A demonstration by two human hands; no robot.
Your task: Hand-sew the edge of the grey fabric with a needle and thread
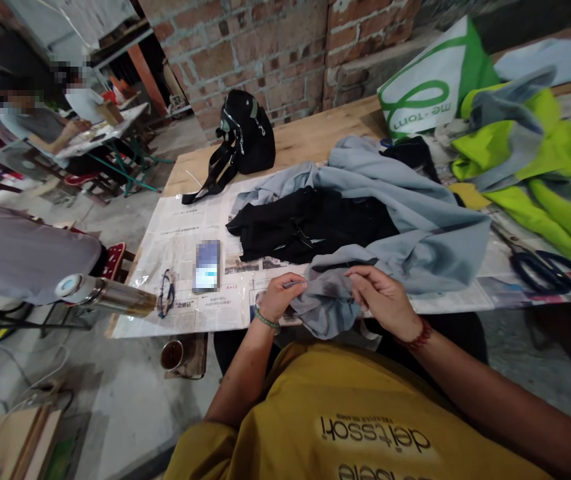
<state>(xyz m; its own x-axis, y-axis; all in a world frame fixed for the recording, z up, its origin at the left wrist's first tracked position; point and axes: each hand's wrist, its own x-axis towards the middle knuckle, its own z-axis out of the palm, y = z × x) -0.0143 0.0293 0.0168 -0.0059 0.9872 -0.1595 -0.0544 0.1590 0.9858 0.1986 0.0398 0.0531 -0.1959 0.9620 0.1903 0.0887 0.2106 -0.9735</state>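
A piece of thin grey fabric [329, 300] hangs bunched between my two hands at the table's front edge. My left hand [281, 297], with a green bead bracelet, pinches its left side between thumb and fingers. On the other side my right hand [384, 301], wearing a red bracelet, has its fingertips closed at the fabric's upper right edge. Whether a needle or thread is in those fingertips is too small to tell. Just beyond lies a black cloth piece [310, 223] on top of a large light-grey garment [415, 200], which spreads to the right.
Newspaper under clear plastic covers the table [153, 257]. On it are a phone [206, 267], a bottle [110, 295], glasses [166, 293], a black bag [249, 133], large scissors [550, 267], yellow-green clothing [540, 160] and a green-white bag [430, 87]. A cup [172, 355] stands below; people sit at left.
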